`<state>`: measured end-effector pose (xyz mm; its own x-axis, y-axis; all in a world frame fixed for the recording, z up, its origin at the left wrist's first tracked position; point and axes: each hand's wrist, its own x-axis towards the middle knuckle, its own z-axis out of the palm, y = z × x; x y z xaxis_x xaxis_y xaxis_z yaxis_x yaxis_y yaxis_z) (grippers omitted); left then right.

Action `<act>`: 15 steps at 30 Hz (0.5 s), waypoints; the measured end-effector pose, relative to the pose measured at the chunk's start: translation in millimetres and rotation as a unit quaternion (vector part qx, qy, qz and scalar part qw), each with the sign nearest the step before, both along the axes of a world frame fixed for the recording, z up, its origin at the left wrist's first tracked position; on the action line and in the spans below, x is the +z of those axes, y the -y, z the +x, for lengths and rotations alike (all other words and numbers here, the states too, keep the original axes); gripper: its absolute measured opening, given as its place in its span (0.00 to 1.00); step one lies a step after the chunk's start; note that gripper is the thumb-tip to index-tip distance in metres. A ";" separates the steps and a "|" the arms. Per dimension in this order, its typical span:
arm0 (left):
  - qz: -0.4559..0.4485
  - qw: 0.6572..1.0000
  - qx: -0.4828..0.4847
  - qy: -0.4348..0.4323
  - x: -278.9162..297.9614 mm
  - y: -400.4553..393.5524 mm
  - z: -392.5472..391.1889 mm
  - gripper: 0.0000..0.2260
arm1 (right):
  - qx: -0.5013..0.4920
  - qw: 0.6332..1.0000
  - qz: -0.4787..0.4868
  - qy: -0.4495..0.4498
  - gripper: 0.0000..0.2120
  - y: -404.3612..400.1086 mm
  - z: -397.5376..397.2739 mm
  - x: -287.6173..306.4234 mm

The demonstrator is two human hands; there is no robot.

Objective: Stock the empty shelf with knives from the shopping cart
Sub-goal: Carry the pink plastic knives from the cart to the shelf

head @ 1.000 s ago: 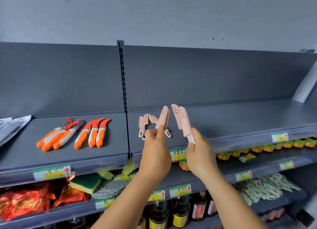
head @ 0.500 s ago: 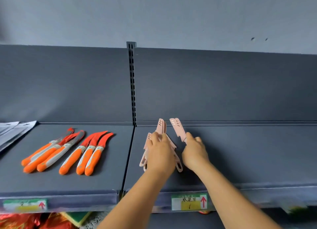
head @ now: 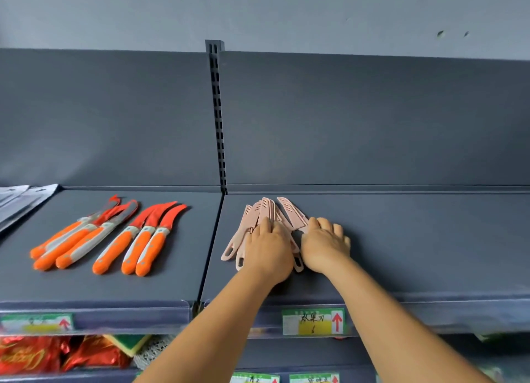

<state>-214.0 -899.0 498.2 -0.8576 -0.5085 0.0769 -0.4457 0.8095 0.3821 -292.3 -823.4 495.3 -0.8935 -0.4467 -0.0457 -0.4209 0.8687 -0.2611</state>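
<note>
- The pink knives (head: 259, 228) lie fanned on the right shelf (head: 401, 239), blades toward the back wall, handles toward the front edge.
- The left hand (head: 268, 250) rests on top of the bunch with its fingers laid over the sheaths — whether it pinches one I cannot tell.
- The right hand (head: 325, 246) sits just beside it, fingers curled by the rightmost knife (head: 292, 215), whose handle end it seems to hold; the grip itself is hidden.
- The step in hand, as I judge it, is setting this bunch down and straightening it.
- Next move: let go and spread the knives into a neat row like the orange knives (head: 114, 236) on the left shelf (head: 100, 285) — then go back to the cart, which is out of view.
</note>
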 end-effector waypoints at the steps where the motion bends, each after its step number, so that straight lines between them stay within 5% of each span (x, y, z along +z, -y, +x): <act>1: 0.001 1.000 0.000 -0.008 0.1 0.1 0.6 0.16 | -0.003 1.000 -0.008 0.003 0.23 -0.6 1.2 2.1; 15: -0.007 0.967 -0.132 -0.216 10.5 -38.7 91.6 0.18 | -0.061 0.972 -0.204 -0.095 0.22 -68.2 114.3 20.1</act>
